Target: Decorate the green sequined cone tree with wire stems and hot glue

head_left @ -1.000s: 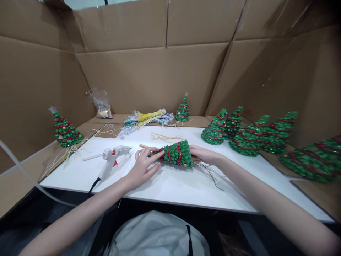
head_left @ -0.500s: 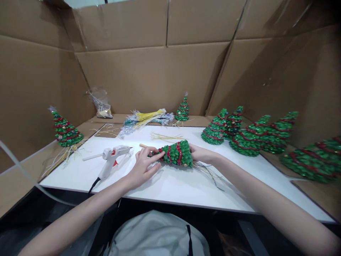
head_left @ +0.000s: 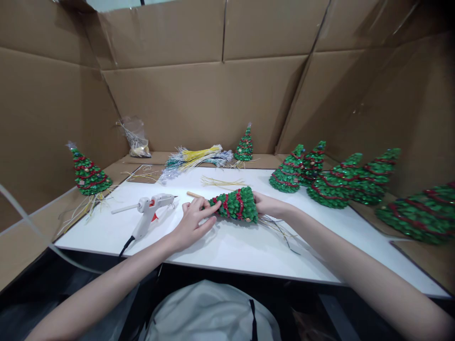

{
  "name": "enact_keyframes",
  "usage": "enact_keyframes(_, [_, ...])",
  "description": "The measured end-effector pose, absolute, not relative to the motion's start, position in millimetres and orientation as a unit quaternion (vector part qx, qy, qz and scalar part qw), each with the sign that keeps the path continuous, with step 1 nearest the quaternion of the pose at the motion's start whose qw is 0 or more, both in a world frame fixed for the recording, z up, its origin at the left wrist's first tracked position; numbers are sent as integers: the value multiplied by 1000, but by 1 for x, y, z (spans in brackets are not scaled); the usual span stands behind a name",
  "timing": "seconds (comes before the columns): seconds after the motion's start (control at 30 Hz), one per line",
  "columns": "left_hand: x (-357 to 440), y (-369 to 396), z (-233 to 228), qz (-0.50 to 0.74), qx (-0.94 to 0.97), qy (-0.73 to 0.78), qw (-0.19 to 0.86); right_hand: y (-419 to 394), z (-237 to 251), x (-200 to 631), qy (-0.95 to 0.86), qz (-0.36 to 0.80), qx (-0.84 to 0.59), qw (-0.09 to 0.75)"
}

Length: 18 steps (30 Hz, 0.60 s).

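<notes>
Steadying a lying tree on the white desk between both hands: left hand at the narrow tip, fingers spread and resting on it rather than clamping; right hand cupping the wide base, fingers hidden behind it, so grip impossible to tell. Sitting slightly further right than a second ago, tip drawn clear of the stick beside it, hinting at turning or repositioning. Lying just left, glue gun, untouched. Standing further back, finished trees at right, one tree at left, wires by the cardboard wall.
</notes>
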<state>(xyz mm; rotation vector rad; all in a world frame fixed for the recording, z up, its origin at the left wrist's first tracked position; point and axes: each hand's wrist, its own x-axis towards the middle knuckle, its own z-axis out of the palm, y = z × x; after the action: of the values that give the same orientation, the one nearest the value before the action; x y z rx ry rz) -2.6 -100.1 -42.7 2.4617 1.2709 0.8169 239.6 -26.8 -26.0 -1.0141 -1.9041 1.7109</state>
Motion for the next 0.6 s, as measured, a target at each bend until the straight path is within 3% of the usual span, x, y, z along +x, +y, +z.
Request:
enact_keyframes(0.37, [-2,-100,-41,292,826,426,226,-28,-25,237,-704,582,-352,206])
enact_keyframes(0.47, [-4,-98,-40,321,793,408,319,-28,-25,236,-710,570,-356,212])
enact_keyframes(0.6, [-3,-95,-41,357,660,391,533,-30,-25,235,-700,570,-378,204])
